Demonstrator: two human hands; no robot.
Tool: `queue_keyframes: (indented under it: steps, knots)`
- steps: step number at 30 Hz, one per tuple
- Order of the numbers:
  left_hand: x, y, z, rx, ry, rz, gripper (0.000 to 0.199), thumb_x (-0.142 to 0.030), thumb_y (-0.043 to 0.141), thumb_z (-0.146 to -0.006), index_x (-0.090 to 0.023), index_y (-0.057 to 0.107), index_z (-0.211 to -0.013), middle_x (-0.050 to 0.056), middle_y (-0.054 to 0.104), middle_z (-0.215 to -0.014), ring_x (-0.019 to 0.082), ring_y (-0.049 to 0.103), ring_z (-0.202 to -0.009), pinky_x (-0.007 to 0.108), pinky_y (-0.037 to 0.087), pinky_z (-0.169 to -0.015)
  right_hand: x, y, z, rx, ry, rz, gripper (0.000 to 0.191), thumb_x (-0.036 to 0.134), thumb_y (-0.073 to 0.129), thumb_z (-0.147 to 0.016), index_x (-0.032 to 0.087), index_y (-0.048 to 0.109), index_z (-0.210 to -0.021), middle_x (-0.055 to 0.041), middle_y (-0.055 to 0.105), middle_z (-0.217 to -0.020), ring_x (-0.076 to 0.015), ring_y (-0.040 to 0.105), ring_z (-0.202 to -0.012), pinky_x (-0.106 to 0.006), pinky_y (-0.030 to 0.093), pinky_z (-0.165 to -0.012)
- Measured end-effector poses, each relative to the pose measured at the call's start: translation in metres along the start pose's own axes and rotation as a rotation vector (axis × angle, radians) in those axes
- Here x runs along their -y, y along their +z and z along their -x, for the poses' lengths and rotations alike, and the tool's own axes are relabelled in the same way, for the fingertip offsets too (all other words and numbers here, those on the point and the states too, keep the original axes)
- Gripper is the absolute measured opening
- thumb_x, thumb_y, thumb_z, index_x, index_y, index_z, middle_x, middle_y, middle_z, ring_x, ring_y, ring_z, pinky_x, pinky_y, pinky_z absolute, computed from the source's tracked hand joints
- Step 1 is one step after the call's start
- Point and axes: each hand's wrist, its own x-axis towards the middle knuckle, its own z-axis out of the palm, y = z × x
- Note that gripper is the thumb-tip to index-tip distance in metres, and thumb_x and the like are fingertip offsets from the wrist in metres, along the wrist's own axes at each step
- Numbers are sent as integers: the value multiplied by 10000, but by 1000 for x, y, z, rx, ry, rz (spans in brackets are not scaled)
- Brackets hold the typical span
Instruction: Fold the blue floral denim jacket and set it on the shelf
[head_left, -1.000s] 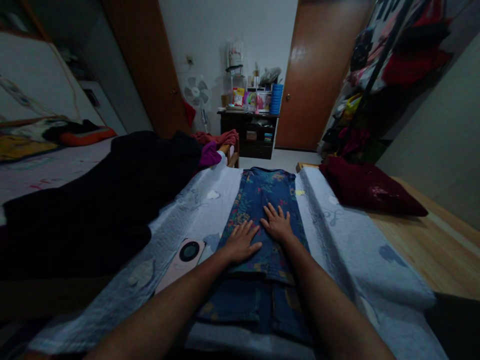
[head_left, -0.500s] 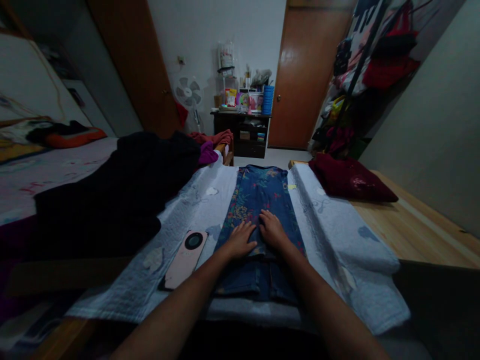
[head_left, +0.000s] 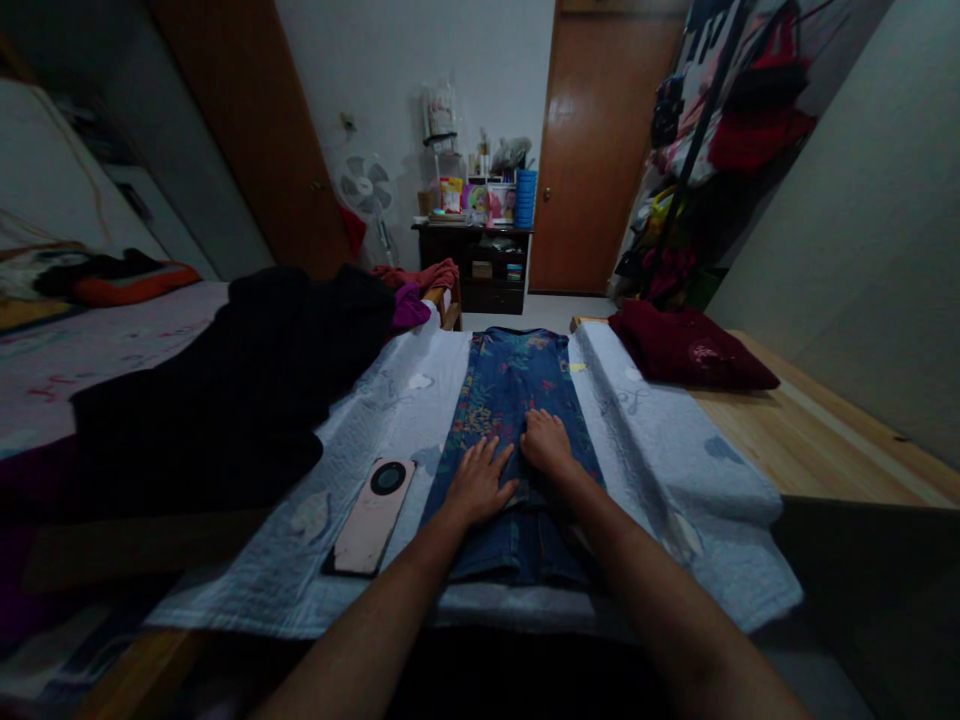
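Observation:
A blue floral denim garment [head_left: 517,385] lies folded lengthwise on a pale quilted cloth [head_left: 405,400]. My left hand [head_left: 481,482] rests flat on the garment's lower middle, fingers spread. Beside it, my right hand [head_left: 546,440] touches the same garment with its fingers curled down; whether they pinch any fabric is hidden. A pink phone [head_left: 373,518] with a round black camera ring lies on the cloth, left of the garment.
Dark clothing [head_left: 225,390] is heaped at the left. On a wooden surface [head_left: 810,440] at the right lies a folded maroon garment [head_left: 690,345]. Farther back stand a fan [head_left: 367,188] and a dark cabinet [head_left: 491,270].
The fingers of my right hand have curled in more on the garment. My left hand still lies on it with fingers spread. The camera view has shifted slightly.

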Motion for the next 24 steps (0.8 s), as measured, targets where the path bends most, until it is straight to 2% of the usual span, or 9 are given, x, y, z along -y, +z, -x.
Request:
queue_keyframes:
  steps: [3, 7, 14, 18, 24]
  knots:
    - [0, 1, 0, 7, -2, -2, 693, -541, 412, -923, -185, 302, -1508, 122, 264, -1586, 292, 174, -1474, 470, 159, -1190, 6, 10, -18, -8, -70, -58, 555, 252, 325, -940, 94, 364, -1471, -112, 330, -1554, -221, 283, -1429, -366, 225, -1144]
    - [-1, 2, 0, 11, -14, -10, 746, -554, 372, -930, -100, 267, -1512, 144, 261, -1582, 274, 161, -1478, 452, 147, -1200, -4, 29, -33, 46, -23, -52, 592, 364, 300, -971, 117, 296, -1509, -90, 230, -1593, -227, 196, -1462, -406, 171, -1166]
    - [-2, 0, 1, 1, -16, -13, 738, -557, 377, -923, -111, 285, -1504, 128, 260, -1584, 270, 157, -1479, 454, 151, -1200, -17, 32, -48, 59, 80, -26, 634, 433, 245, -980, 119, 232, -1531, -76, 168, -1609, -222, 139, -1476, -440, 134, -1174]
    - [-2, 0, 1, -10, -9, 2, 743, -567, 378, -916, -112, 296, -1498, 135, 273, -1579, 270, 169, -1477, 456, 158, -1197, -16, 30, -43, 100, 82, -3, 665, 492, 226, -976, 140, 201, -1540, -64, 130, -1616, -231, 103, -1482, -488, 119, -1171]
    - [-1, 2, 0, -16, -13, 6, 750, -565, 393, -906, -113, 298, -1498, 132, 280, -1578, 277, 181, -1473, 444, 151, -1198, -21, 30, -15, 168, 23, 21, 747, 611, 200, -954, 165, 152, -1552, -57, 93, -1621, -272, 68, -1484, -526, 96, -1166]
